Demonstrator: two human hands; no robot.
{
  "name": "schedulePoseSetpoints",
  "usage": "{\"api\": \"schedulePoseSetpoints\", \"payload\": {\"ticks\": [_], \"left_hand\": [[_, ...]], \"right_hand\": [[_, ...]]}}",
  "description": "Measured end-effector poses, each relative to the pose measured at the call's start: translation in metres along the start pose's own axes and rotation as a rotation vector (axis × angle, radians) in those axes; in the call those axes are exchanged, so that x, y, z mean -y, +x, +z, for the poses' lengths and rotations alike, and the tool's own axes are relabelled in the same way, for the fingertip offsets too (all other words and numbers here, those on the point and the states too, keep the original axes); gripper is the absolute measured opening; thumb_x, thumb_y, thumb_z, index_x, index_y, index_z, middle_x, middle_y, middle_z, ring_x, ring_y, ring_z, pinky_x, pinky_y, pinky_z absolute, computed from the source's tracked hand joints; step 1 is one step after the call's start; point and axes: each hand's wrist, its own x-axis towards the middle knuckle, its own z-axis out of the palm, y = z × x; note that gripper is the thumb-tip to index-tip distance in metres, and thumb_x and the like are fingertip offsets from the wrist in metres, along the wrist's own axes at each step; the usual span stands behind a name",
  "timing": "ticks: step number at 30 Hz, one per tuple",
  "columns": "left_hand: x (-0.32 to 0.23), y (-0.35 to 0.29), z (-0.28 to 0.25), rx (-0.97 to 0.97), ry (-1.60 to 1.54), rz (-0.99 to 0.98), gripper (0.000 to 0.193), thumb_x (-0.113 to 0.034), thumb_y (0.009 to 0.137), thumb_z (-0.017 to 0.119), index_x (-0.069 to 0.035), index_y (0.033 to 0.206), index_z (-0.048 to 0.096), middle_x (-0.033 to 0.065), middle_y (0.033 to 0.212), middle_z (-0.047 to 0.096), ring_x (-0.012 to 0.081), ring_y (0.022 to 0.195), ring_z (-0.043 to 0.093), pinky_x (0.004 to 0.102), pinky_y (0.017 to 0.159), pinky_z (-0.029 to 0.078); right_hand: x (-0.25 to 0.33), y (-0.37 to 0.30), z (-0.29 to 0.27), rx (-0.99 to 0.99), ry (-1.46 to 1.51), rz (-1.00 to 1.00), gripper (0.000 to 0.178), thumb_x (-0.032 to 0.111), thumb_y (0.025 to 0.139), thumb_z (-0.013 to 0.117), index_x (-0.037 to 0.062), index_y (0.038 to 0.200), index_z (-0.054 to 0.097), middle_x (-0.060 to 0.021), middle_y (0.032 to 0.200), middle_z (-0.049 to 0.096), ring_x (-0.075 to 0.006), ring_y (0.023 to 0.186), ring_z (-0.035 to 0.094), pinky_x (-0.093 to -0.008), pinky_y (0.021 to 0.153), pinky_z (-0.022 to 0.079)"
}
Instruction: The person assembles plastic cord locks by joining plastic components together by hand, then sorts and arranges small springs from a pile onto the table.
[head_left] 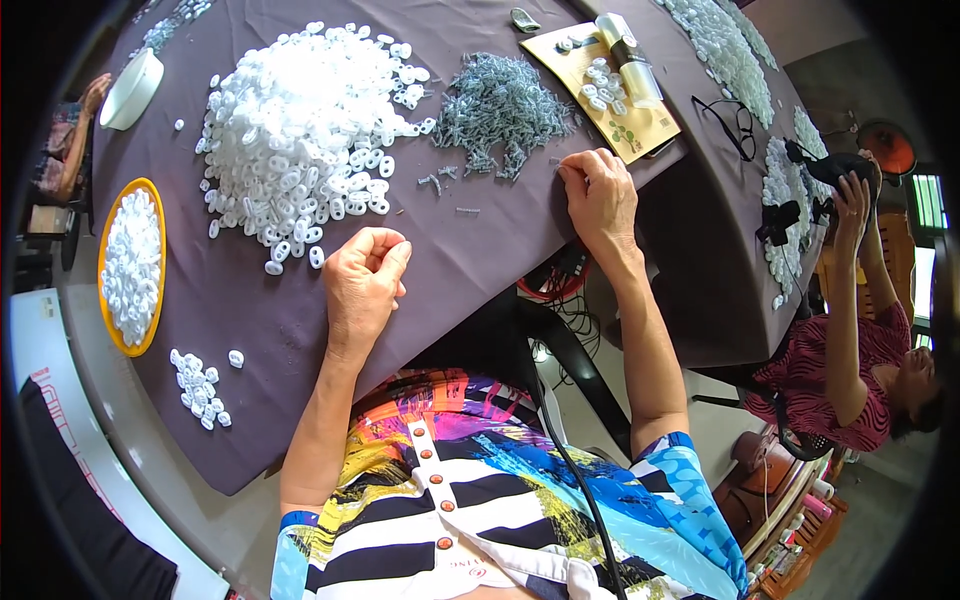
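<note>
My left hand (365, 285) hovers at the near edge of a large heap of white oval plastic pieces with holes (290, 120). Its thumb and forefinger are pinched together; whatever sits between them, if anything, is hidden. Over the table's near edge to the right, my right hand (602, 200) is also closed in a pinch, and I cannot make out anything in it. Between and beyond the hands lies a pile of tiny grey spring-like pieces (505, 105). One thin grey piece (467, 210) rests apart on the dark cloth (470, 250).
A gold box (655, 128) bears a clear cylinder (632, 65) and a few white pieces. An orange-rimmed basket (103, 270) of white pieces, a small cluster (200, 388) and a white bowl (132, 90) are leftward. Eyeglasses (742, 128) lie right; a co-worker (850, 350) holds something dark.
</note>
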Motion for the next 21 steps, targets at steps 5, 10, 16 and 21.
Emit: {"api": "schedulePoseSetpoints", "payload": {"ticks": [5,10,16,21], "left_hand": [[-0.001,-0.001,0.001,-0.011,0.001,-0.007,0.006,-0.008,0.084,0.065,-0.002,0.085,0.063,-0.0004,0.064,0.06,0.0039,0.047,0.053,0.0184,0.037,0.04],[-0.001,-0.001,0.001,-0.006,-0.003,-0.012,0.006,-0.008,0.084,0.066,-0.002,0.085,0.064,-0.0002,0.064,0.06,0.0039,0.047,0.053,0.0186,0.037,0.04],[-0.002,-0.001,0.001,-0.016,0.017,-0.003,0.006,-0.008,0.084,0.065,-0.002,0.084,0.064,-0.0005,0.062,0.059,0.0038,0.046,0.053,0.0187,0.037,0.039],[0.0,0.0,0.001,-0.007,0.001,-0.002,0.006,-0.008,0.085,0.065,-0.002,0.085,0.063,-0.0015,0.061,0.058,0.003,0.045,0.051,0.018,0.036,0.038]], "right_hand": [[0.002,0.004,0.0,0.0,0.076,0.063,0.009,0.01,0.079,0.067,0.0057,0.086,0.064,-0.0083,0.081,0.06,-0.0249,0.074,0.06,-0.0354,0.068,0.048],[0.002,0.004,0.0,0.018,0.088,-0.027,0.014,0.01,0.079,0.066,0.0068,0.093,0.064,-0.0077,0.083,0.059,-0.0243,0.07,0.06,-0.0344,0.065,0.048],[0.011,-0.003,-0.001,0.101,0.015,-0.01,0.008,0.01,0.082,0.063,0.0055,0.087,0.06,-0.0091,0.082,0.057,-0.0292,0.077,0.059,-0.0377,0.067,0.048],[0.042,-0.019,0.002,0.137,0.014,-0.07,0.007,0.01,0.082,0.061,0.0065,0.086,0.057,-0.0097,0.083,0.054,-0.0298,0.079,0.057,-0.0386,0.069,0.046]]}}
